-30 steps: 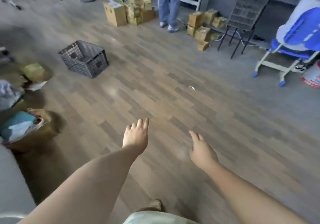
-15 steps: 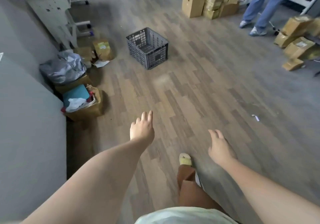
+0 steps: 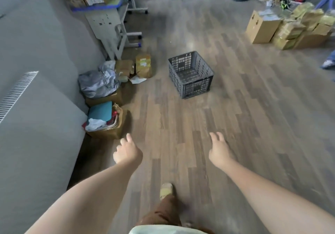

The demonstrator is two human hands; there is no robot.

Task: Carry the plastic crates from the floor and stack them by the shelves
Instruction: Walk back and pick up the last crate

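One dark grey plastic crate [image 3: 190,74] with perforated lattice walls and an open top sits upright on the wood-grain plank floor [image 3: 235,125] in the head view, well ahead of the person and apart from everything around it. Its inside holds nothing that can be seen.

Both bare arms reach forward low in the frame. The left hand [image 3: 127,152] hangs with its fingers loosely bent and holds nothing, so its grip is apart. The right hand [image 3: 220,149] also has relaxed, slightly spread fingers and carries nothing; its grip is apart as well. Neither hand touches the crate. Below them a foot in a tan ribbed slipper [image 3: 167,190] steps on the planks, beneath a rust-brown trouser leg.

Along the smooth grey wall on the left stands an open brown cardboard box [image 3: 110,132] filled with a teal flat object and crumpled white paper. Just behind it lies a crinkled silver-grey plastic bag [image 3: 98,83] on another carton, and beside that are several yellowish wrapped parcels [image 3: 143,65]. A pale grey metal desk [image 3: 108,27] with a blue-edged tabletop carries more boxes. At the far right a cluster of tan cardboard cartons [image 3: 290,28] stands on the floor, and a blurred shoe of another person shows at the right edge.
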